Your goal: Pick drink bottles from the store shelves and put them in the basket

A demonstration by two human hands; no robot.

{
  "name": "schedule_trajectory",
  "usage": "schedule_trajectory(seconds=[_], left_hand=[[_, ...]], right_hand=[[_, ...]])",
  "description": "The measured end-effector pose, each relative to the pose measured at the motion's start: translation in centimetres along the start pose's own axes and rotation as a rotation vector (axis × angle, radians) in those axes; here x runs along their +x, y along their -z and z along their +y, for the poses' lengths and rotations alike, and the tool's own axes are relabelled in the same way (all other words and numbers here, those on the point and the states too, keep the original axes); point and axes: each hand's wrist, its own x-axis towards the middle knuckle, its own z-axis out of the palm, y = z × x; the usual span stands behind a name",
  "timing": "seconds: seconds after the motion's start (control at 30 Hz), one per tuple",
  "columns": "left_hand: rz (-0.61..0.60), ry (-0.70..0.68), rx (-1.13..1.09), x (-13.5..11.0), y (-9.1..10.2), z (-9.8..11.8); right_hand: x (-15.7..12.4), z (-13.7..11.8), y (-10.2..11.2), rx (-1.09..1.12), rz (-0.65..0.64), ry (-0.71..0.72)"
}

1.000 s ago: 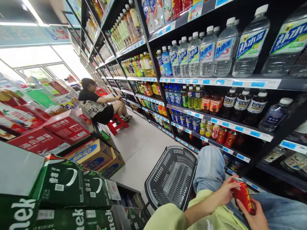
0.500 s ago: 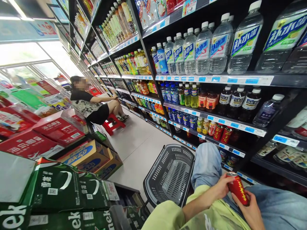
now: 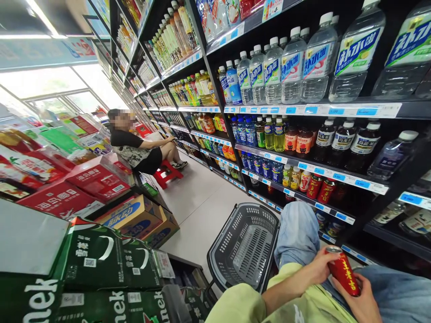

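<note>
This single wide view looks from your own head, forward and steeply down, with the scene leaning sideways. Your left hand [image 3: 319, 265] and right hand [image 3: 363, 299] are close to the lens, low and right of centre. Beyond your hands rise the nearby drinks shelves [image 3: 286, 110]; left of them is a basket [image 3: 252, 246], and far up-left, a seated person [image 3: 131, 150].

A shop: price-tagged shelves [image 3: 415, 109] of bottled drinks [image 3: 291, 72]
</note>
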Motion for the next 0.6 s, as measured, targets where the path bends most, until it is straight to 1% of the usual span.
schedule_trajectory(seconds=[0.23,0.3,0.4,0.47,0.53,0.6], left_hand=[[0.033,0.045,0.013,-0.3,-0.3,0.5],[0.026,0.048,0.063,-0.6,-0.4,0.7],[-0.048,0.067,0.161,-1.3,-0.5,1.3],[-0.109,0.102,0.232,-1.9,-0.8,1.8],[-0.126,0.124,0.275,-2.3,-1.1,2.3],[-0.11,0.129,0.278,-2.4,-1.4,2.7]], right_hand=[[-0.2,0.0,0.0,-0.063,-0.012,-0.016],[-0.4,0.2,-0.3,-0.102,-0.006,0.018],[-0.4,0.7,-0.6,-0.155,0.009,0.093],[-0.2,0.9,-0.6,-0.197,-0.013,0.09],[0.0,0.8,-0.5,-0.241,-0.036,0.067],[-0.1,0.3,-0.2,-0.265,-0.056,0.062]])
